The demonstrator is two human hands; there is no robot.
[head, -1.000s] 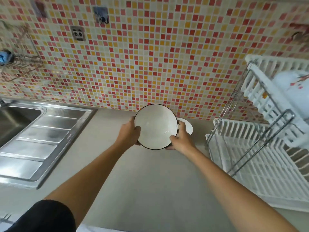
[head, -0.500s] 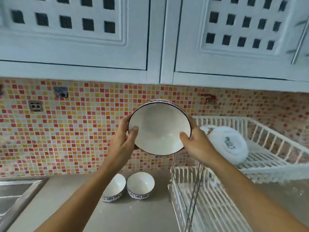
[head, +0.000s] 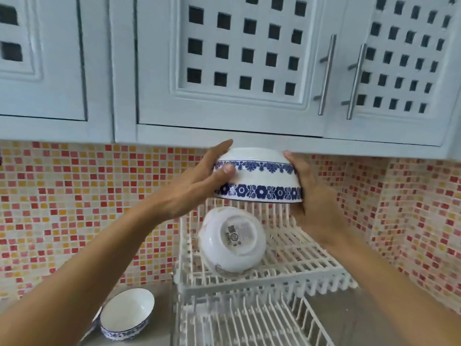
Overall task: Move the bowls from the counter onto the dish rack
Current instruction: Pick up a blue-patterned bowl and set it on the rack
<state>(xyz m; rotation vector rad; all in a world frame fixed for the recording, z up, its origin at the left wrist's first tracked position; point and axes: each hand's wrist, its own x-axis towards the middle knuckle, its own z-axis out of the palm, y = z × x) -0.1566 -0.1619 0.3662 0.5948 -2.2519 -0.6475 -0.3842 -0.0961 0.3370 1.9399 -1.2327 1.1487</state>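
Observation:
Both hands hold a white bowl with blue flower bands [head: 259, 179], turned upside down above the upper tier of the white dish rack [head: 294, 260]. My left hand [head: 197, 188] grips its left side, my right hand [head: 309, 198] its right side and rim. On the upper tier, below the held bowl, a white bowl [head: 232, 242] lies on its side with its base label facing me. A small blue-patterned bowl [head: 127, 314] stands upright on the counter left of the rack; another behind it is mostly hidden by my left forearm.
The rack's lower tier [head: 239, 325] stands in front near the bottom edge. White wall cupboards [head: 224, 71] with metal handles hang close above the held bowl. A red and yellow mosaic tile wall [head: 74, 208] runs behind the grey counter [head: 159, 295].
The bowl has been flipped from facing me to upside down and carried right, over the rack's upper tier. The view has shifted right and up.

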